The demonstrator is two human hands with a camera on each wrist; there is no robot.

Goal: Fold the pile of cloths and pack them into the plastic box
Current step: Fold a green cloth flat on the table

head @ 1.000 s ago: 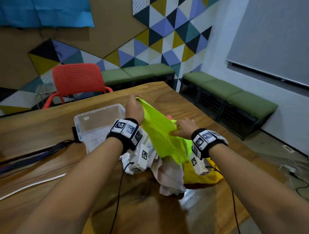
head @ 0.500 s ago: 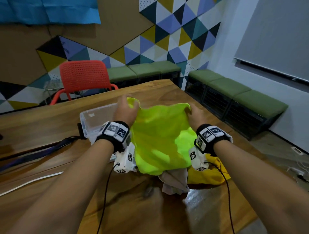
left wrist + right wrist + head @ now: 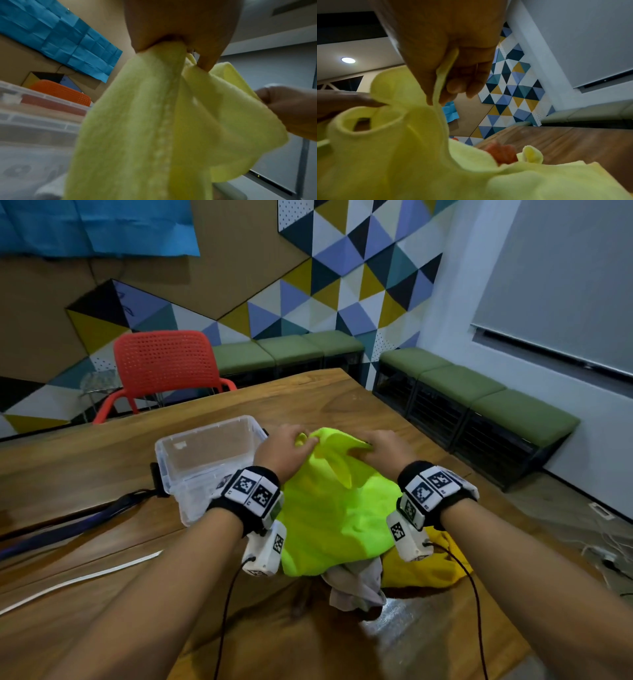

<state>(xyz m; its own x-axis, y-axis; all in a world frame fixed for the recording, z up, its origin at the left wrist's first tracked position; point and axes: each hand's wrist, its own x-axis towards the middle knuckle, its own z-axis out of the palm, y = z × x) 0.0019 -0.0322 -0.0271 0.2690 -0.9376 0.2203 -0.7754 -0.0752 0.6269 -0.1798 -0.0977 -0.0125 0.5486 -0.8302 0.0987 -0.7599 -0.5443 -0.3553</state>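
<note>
Both hands were up over the pile, working one cloth. The left hand (image 3: 286,448) pinched the far edge of the lime-green cloth (image 3: 337,518) between thumb and fingers; in the left wrist view the fabric hung straight down from that pinch. The right hand (image 3: 383,448) gripped the same far edge just to the right, a thin hem of cloth running between its curled fingers (image 3: 453,88) in the right wrist view. The two hands sat close together, the edge bunched and looped between them, not stretched flat.

The green cloth draped toward the near side, covering most of the pile. Under it a beige cloth (image 3: 356,587) poked out at the near edge, and a yellow cloth (image 3: 421,570) lay to the near right. A bit of orange-red fabric (image 3: 502,152) showed at the far side in the right wrist view.

The clear plastic box (image 3: 205,453) stood on the wooden table (image 3: 85,474) just left of the pile, open; no folded cloth could be seen in it.

Judgement: task looked early. The first fold of the green cloth seemed under way, not set. Remaining: finish this fold, pack it, then fold and pack at least the beige, yellow and orange-red pieces.
</note>
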